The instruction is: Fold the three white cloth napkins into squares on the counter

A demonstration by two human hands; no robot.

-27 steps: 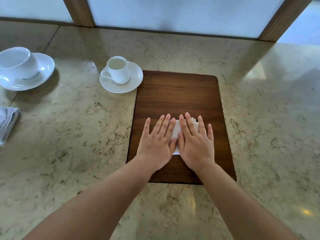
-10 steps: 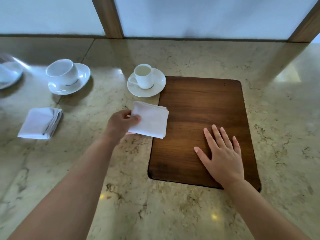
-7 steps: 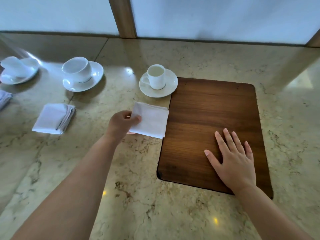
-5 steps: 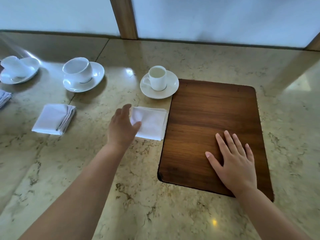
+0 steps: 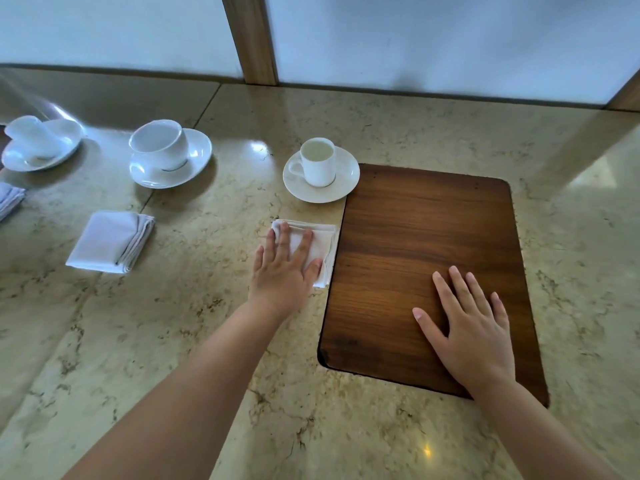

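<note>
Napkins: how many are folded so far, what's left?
Done: one folded napkin lies on the counter, and another napkin shows at the left edge, mostly cut off. In hand: the left hand presses flat on a third folded napkin beside the wooden board. The right hand rests on the board. Left: apparently nothing.

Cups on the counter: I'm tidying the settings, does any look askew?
Yes. The far-left cup lies tipped on its saucer, while the other two cups stand upright. No spill is visible.
</note>
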